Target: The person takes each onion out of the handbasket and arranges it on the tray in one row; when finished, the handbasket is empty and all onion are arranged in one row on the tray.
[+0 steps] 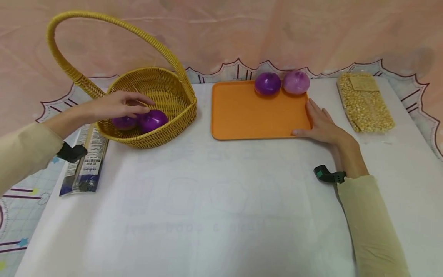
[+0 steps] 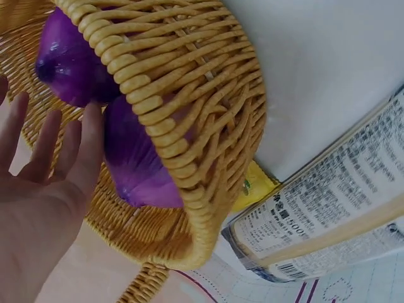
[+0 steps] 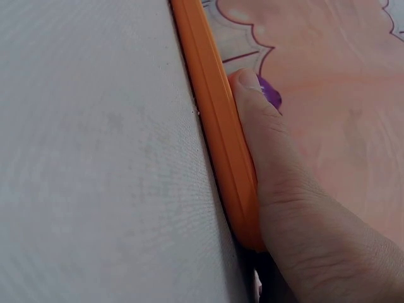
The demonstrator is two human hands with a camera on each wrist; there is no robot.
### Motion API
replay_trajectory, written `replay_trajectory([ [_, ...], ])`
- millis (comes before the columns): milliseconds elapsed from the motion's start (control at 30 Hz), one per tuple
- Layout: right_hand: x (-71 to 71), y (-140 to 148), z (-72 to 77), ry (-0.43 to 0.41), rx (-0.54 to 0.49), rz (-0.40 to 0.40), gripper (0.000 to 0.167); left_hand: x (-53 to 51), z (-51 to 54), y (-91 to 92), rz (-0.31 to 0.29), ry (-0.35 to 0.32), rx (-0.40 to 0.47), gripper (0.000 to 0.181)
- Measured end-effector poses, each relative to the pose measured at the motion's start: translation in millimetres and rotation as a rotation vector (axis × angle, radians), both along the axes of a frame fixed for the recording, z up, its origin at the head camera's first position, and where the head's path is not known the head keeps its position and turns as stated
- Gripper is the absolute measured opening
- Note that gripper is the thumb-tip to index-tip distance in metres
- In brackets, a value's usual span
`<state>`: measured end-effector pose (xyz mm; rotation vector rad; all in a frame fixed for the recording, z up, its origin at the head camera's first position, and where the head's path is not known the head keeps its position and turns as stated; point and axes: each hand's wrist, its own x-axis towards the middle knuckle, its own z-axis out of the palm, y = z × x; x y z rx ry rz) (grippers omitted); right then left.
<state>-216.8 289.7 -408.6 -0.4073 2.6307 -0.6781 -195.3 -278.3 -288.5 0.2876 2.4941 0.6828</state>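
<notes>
My left hand (image 1: 121, 104) reaches over the yellow wicker basket (image 1: 188, 111), fingers mostly straight and spread. Two purple onions lie in the basket: a darker onion (image 1: 154, 121) just under the fingertips and another onion (image 1: 124, 122) beside it, partly hidden. In the left wrist view, the index fingertip is close to the onions (image 2: 140, 151); whether it touches cannot be told. My right hand (image 1: 323, 125) rests at the right front corner of the orange tray (image 1: 242, 115). Its thumb (image 3: 259, 113) lies straight along the front rim, the other fingers along the right side.
A dark purple onion (image 1: 268, 84) and a lighter pinkish onion (image 1: 296, 82) sit at the tray's back right. Right of the tray lies a bag of yellow kernels (image 1: 365, 104). A printed packet (image 1: 86, 165) lies left of the basket, whose tall handle (image 1: 114, 19) arches over it.
</notes>
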Motion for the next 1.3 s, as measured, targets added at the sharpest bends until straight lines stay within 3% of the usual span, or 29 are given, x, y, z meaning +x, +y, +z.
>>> replay_trajectory([
  [300,0.1,-0.4,0.7,-0.005,-0.004,-0.004,0.116,-10.0,-11.0,15.0,-0.033,-0.168,-0.005,0.058],
  [600,-1.4,-0.7,2.5,0.004,-0.001,-0.007,0.116,-22.0,-22.0,24.6,-0.055,-0.3,0.081,0.06],
  [767,0.4,-0.7,1.6,-0.001,-0.01,-0.011,0.115,-32.7,-19.6,32.3,-0.137,-0.298,-0.016,0.063],
  [967,0.9,1.3,3.0,-0.007,-0.006,-0.012,0.116,-46.3,-15.4,45.8,-0.24,-0.23,-0.112,0.067],
  [1133,-0.2,2.4,2.8,0.007,-0.003,-0.013,0.115,-57.2,-7.6,52.2,-0.319,-0.262,-0.139,0.065],
  [1300,-0.4,1.3,-1.1,-0.001,-0.015,-0.015,0.115,-68.6,-1.2,51.7,-0.442,-0.282,-0.201,0.06],
])
